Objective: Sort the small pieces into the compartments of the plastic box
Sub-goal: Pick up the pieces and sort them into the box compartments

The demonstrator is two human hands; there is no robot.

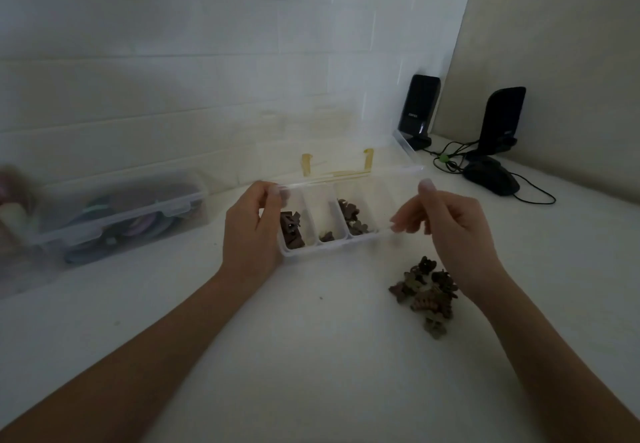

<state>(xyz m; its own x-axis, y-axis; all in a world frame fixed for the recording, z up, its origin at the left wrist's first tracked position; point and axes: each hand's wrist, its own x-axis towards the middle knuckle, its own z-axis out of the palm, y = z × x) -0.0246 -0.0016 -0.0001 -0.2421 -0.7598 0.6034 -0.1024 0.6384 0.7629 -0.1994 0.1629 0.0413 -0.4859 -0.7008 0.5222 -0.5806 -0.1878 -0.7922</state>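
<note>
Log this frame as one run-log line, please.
left hand holds box left end | right hand above box, empty | lid open | pile unsorted

— Where was free room on the tabletop [311,356]?

— In front of the plastic box [329,248], between the two forearms, the surface was bare.

— And what stood in the way?

— The left hand [251,231] held the box's left end. The pile of small pieces [426,295] lay under the right hand [446,224]. The raised lid [346,151] blocked the back, and a storage container [121,214] stood to the left.
</note>
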